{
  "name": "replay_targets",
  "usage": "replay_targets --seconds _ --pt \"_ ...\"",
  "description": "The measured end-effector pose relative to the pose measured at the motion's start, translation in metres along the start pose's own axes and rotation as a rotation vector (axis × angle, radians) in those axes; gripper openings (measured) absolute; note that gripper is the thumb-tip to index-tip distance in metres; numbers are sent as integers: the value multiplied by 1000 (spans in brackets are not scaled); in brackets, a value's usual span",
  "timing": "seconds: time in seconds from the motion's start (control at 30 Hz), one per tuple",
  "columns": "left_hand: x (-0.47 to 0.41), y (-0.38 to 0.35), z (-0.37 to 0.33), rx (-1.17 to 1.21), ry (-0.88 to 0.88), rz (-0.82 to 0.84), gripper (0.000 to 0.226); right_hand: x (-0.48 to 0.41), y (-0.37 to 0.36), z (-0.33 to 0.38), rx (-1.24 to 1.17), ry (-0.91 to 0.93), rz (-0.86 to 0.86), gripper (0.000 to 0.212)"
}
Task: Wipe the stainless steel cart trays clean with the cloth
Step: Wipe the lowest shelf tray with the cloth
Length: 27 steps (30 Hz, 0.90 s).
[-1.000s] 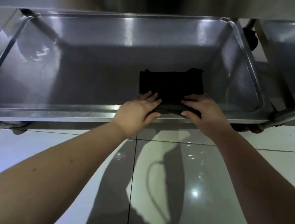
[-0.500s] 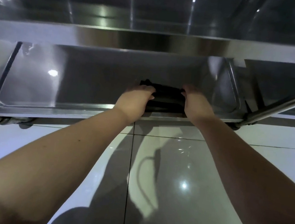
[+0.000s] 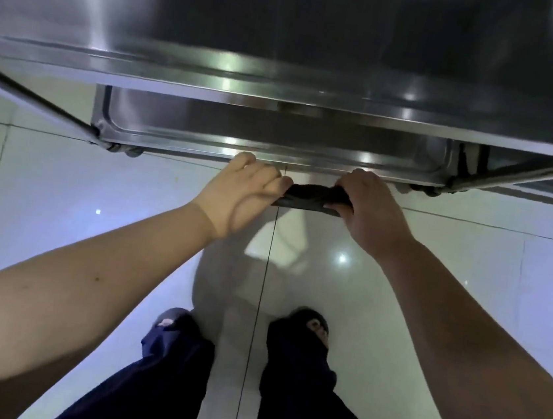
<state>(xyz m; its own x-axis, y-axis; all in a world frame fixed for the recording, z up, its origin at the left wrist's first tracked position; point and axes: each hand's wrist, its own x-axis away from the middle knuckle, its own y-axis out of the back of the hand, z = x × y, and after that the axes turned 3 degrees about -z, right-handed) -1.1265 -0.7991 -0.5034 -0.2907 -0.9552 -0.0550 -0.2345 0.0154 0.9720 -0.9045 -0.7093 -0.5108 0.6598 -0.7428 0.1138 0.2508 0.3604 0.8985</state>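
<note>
Both hands, left (image 3: 240, 193) and right (image 3: 370, 208), grip dark cloth (image 3: 314, 196) bunched clear of lower tray (image 3: 277, 133); next likely wipe upper tray (image 3: 282, 82).

Cloth (image 3: 312, 197) now out of the lower tray (image 3: 276, 137), over the floor (image 3: 98, 189).

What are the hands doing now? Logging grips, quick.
Left hand: closed on the black cloth.
Right hand: closed on the same cloth.

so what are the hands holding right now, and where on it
The dark cloth, bunched between both hands: the left hand grips its left end, the right hand its right end.
</note>
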Motion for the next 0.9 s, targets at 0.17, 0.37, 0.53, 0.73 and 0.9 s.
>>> replay_targets --seconds 0.17,0.37,0.53,0.73,0.9 --pt "29 97 -18 70 110 -19 52 24 70 77 34 -14 -79 16" --pt "48 247 -41 100 256 -47 43 44 203 175 73 31 -109 16" --pt "58 393 -55 55 249 -195 40 57 330 268 150 154 -211 17" --pt "58 553 -66 -6 18 -346 34 59 471 351 168 92 -393 21" --pt "25 675 -72 -211 -150 -480 32 60 583 389 209 135 -592 22"
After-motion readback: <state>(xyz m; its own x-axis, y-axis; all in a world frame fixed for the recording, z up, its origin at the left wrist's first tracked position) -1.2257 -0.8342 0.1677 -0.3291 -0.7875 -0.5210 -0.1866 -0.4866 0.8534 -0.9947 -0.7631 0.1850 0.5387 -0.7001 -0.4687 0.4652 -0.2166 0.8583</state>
